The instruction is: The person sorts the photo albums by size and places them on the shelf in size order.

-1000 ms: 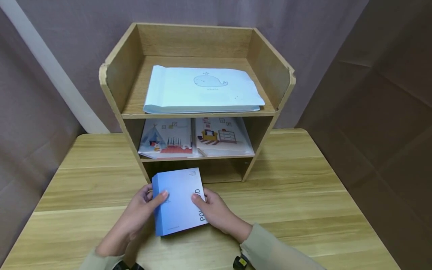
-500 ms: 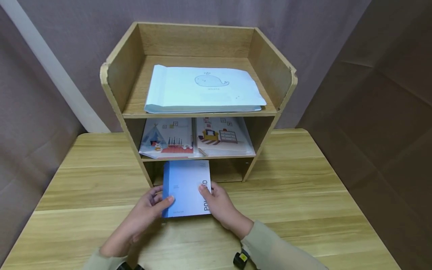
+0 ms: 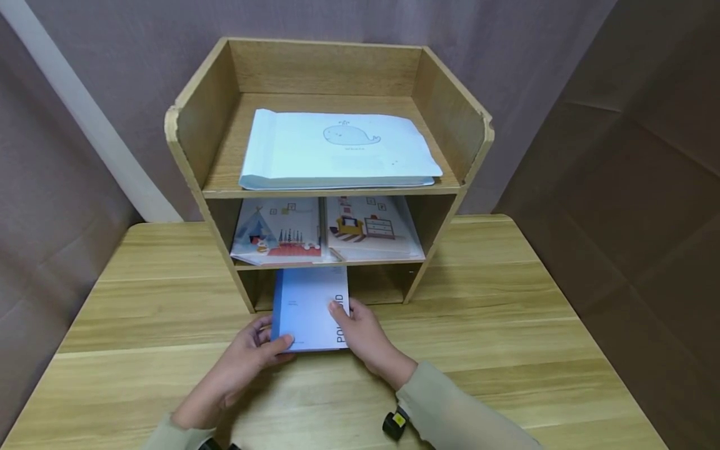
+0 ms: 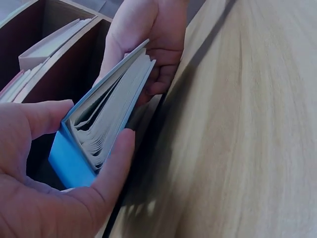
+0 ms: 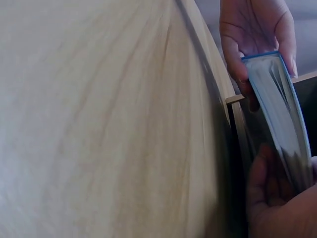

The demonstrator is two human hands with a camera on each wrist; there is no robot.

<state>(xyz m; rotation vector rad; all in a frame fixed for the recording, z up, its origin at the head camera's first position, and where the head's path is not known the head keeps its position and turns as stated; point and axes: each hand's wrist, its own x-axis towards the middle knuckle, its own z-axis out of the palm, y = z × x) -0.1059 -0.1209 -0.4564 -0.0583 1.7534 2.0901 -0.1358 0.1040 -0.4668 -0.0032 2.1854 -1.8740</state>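
A light-blue photo album [image 3: 312, 319] lies cover up, its far end inside the bottom compartment of the wooden shelf [image 3: 371, 287]. Dark lettering runs along its right side, partly covered by a thumb. My left hand [image 3: 244, 353] grips its near left corner, thumb on the cover and fingers at the spine. On the opposite side my right hand [image 3: 368, 340] holds the right edge, thumb on top, fingers under it. Between the covers, the pages [image 4: 106, 109] fan slightly in the left wrist view. The compartment's upper board hides the album's far end.
An open picture book [image 3: 360, 234] lies on the middle shelf. On the top shelf rests a thick white book with a whale drawing [image 3: 343, 144]. A wooden table [image 3: 506, 337] carries the shelf, with curtains [image 3: 73, 156] around it.
Both hands have moved the album forward and slightly right, straightening and lowering it. Its far end has passed under the middle board into the bottom compartment.
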